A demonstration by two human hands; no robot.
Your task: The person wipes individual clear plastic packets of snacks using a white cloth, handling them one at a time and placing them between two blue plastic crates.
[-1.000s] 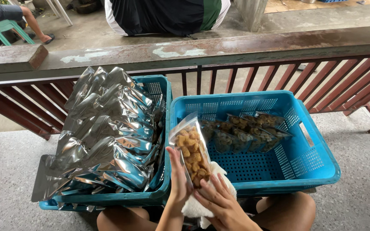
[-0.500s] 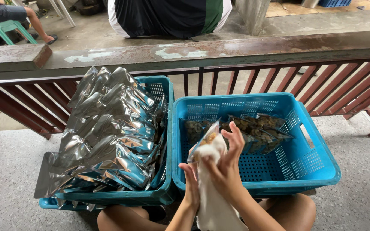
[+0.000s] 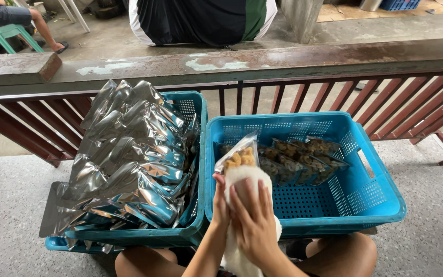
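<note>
Hands [image 3: 247,215] press cloth [image 3: 242,179] on pouch [image 3: 238,156]; right crate [image 3: 380,205]: packets [image 3: 303,159]; left crate [image 3: 190,107]: foil bags [image 3: 129,154]

A grey speckled floor [image 3: 426,205] is bounded by a rusty railing [image 3: 283,59] (paint flaking), daylight beyond.

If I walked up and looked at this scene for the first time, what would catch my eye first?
Probably the heap of shiny silver foil pouches overflowing the blue plastic crate on the left. Next, at the bottom centre, the right hand presses a white cloth against a clear snack pouch that the left hand holds from behind. More filled pouches lie in the blue perforated crate on the right.
</note>
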